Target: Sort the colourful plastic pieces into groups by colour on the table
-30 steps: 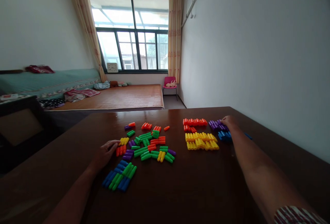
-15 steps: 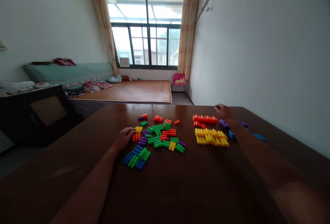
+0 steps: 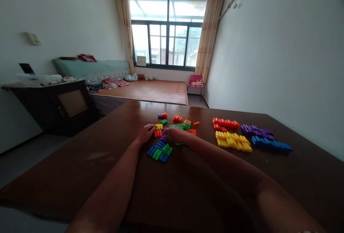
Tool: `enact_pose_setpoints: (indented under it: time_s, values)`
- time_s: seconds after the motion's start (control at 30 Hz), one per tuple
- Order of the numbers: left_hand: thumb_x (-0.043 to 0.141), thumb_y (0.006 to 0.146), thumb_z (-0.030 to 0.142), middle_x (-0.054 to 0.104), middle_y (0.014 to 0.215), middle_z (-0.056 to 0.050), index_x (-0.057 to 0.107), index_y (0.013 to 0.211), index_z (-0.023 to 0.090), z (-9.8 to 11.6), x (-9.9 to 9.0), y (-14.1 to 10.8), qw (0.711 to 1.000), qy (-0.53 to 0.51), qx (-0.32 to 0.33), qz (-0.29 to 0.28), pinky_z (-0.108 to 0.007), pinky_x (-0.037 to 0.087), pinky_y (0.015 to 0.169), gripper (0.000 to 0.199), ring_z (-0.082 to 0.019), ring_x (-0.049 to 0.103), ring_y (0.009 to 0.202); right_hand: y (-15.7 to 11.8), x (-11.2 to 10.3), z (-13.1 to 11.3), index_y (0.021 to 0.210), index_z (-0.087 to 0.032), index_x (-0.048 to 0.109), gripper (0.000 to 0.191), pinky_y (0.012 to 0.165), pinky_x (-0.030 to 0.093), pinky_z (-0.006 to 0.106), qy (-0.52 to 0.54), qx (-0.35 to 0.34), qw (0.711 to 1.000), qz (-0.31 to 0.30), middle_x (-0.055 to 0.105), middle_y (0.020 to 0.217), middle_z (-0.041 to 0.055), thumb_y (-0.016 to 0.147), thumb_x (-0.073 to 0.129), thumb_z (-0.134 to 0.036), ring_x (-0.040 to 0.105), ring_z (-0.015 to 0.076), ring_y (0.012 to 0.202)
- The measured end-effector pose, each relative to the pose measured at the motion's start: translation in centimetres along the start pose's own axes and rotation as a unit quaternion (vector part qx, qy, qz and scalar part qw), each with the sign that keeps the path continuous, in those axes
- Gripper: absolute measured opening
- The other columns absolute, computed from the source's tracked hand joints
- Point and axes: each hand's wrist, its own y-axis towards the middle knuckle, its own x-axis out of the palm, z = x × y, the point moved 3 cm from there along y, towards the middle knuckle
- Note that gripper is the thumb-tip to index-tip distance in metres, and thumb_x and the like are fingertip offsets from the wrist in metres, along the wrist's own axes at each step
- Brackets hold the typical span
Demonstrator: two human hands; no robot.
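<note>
A mixed pile of plastic peg blocks [image 3: 176, 124] in green, orange, yellow, purple and blue lies on the brown table [image 3: 188, 175]. My left hand [image 3: 146, 134] rests at the pile's left edge, fingertips by yellow and orange pieces. My right hand [image 3: 176, 134] lies on the pile's middle, fingers over purple pieces; whether it grips one I cannot tell. A blue and green cluster [image 3: 159, 151] sits just in front of both hands. To the right lie sorted rows: orange [image 3: 225, 122], yellow [image 3: 233, 141], purple [image 3: 256, 131] and blue [image 3: 271, 144].
The table meets a white wall on the right. Beyond the far table edge lie a low bed with a woven mat [image 3: 150, 90], a pink chair [image 3: 195, 82] and a window. A dark cabinet [image 3: 57, 104] stands to the left.
My right hand has left the sorted rows at the right and moved left onto the mixed pile. The view has shifted, so the table contents appear further right. My left hand stays at the pile's edge.
</note>
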Motion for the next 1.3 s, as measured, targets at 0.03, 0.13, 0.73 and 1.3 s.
enact_pose_setpoints:
  time_s: [0.03, 0.13, 0.73, 1.3]
  values:
    - [0.046, 0.083, 0.041, 0.069, 0.101, -0.012, 0.071, 0.096, 0.014, 0.1, -0.1, 0.0, 1.000, -0.001, 0.000, 0.001, -0.036, 0.048, 0.089, 0.039, -0.025, 0.064, 0.094, 0.7, 0.5, -0.3, 0.090, -0.021, 0.069, 0.015, 0.077, 0.044, 0.033, -0.017, 0.021, 1.000, -0.013, 0.069, 0.092, 0.0069, 0.083, 0.062, -0.032, 0.061, 0.0233, 0.088]
    - [0.047, 0.082, 0.040, 0.070, 0.102, -0.011, 0.071, 0.096, 0.015, 0.4, -0.2, 0.0, 1.000, -0.005, -0.001, -0.001, -0.036, 0.048, 0.089, 0.038, -0.024, 0.064, 0.095, 2.2, 1.4, -0.7, 0.080, -0.018, 0.068, 0.019, 0.079, 0.044, 0.036, -0.050, 0.073, 0.995, -0.039, 0.069, 0.089, 0.0089, 0.069, 0.075, -0.031, 0.060, 0.0274, 0.089]
    - [0.046, 0.079, 0.058, 0.070, 0.109, -0.008, 0.070, 0.101, 0.019, -0.8, -0.6, 0.7, 0.998, 0.044, -0.026, -0.029, -0.034, 0.048, 0.092, 0.051, -0.025, 0.064, 0.100, -14.1, -10.3, 15.1, 0.109, -0.018, 0.066, 0.036, 0.083, 0.049, 0.033, 0.249, 0.222, 0.921, 0.202, 0.068, 0.103, 0.0066, 0.074, 0.067, -0.025, 0.063, 0.0183, 0.091]
    - [0.049, 0.075, 0.058, 0.072, 0.107, -0.004, 0.073, 0.098, 0.024, -2.2, -1.0, 1.6, 0.991, 0.121, -0.051, -0.019, -0.027, 0.053, 0.080, 0.048, -0.025, 0.068, 0.095, -36.8, -13.3, 36.9, 0.081, -0.018, 0.068, 0.021, 0.067, 0.050, 0.029, -0.061, 0.641, 0.732, 0.222, 0.070, 0.080, 0.0071, 0.066, 0.073, -0.031, 0.066, 0.0201, 0.077]
